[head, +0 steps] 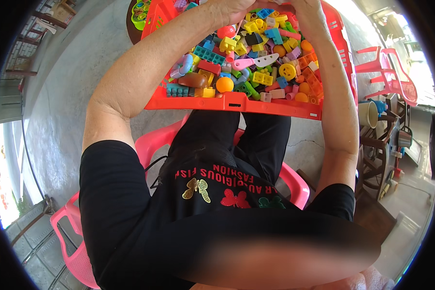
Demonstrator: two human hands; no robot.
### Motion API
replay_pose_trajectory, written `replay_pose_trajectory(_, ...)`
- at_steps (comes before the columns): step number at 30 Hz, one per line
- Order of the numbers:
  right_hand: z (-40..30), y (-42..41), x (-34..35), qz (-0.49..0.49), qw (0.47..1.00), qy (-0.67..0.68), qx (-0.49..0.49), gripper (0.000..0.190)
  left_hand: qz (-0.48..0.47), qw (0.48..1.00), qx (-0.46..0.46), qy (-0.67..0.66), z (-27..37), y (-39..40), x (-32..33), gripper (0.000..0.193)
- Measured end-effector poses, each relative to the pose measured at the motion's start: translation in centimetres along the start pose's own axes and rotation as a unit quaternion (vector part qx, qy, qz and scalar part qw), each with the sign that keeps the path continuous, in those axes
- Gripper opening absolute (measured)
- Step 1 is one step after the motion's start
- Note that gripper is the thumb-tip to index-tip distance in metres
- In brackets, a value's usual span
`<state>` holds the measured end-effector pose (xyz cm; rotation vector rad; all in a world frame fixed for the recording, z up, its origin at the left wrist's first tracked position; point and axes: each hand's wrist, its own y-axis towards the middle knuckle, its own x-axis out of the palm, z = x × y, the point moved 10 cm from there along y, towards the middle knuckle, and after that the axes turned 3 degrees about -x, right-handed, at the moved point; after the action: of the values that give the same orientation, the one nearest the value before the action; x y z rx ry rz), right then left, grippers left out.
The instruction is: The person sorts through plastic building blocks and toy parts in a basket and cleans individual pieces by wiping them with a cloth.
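Observation:
My left hand (235, 11) reaches over the far part of a red plastic crate (206, 103), its fingers cut off by the top edge of the picture. Beside it, my right hand (304, 3) is cropped too, so what either holds cannot be seen. The crate is full of mixed toys below my arms. A red ball-shaped toy (226, 32) lies just below my left hand. Near the middle is a toy knife with a pink handle (243, 64). Around it are a teal building brick (209, 55), a yellow wheel (287, 71) and an orange ball (224, 85).
A green toy tray (140, 14) rests on a dark round surface at the upper left. I sit on a pink plastic chair (156, 139). Another pink chair (388, 74) stands at the right, above a cream bucket (368, 114) and dark wooden furniture (375, 159).

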<state>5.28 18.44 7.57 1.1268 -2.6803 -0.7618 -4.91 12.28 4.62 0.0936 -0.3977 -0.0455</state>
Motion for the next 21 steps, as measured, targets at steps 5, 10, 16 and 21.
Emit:
replay_pose_trajectory(5, -1.4, -0.3, 1.5, -0.033, 0.988, -0.145, -0.047, 0.018, -0.008, 1.000, -0.002, -0.012, -0.3, -0.1, 0.5, 0.066)
replay_pose_trajectory(10, -2.1, -0.5, 1.6, -0.018, 0.985, -0.171, -0.003, 0.015, -0.033, 0.973, 0.089, 0.212, 0.7, -1.0, 1.6, 0.094)
replay_pose_trajectory(16, -1.5, -0.4, 0.3, 0.013, 0.975, -0.218, 0.039, 0.016, -0.052, 0.934, 0.132, 0.329, 1.0, -1.6, 3.3, 0.109)
replay_pose_trajectory(21, 0.0, -0.6, 1.4, -0.069, 0.988, -0.126, 0.050, 0.015, -0.009, 0.972, 0.001, 0.236, -0.2, -0.7, 1.1, 0.100)
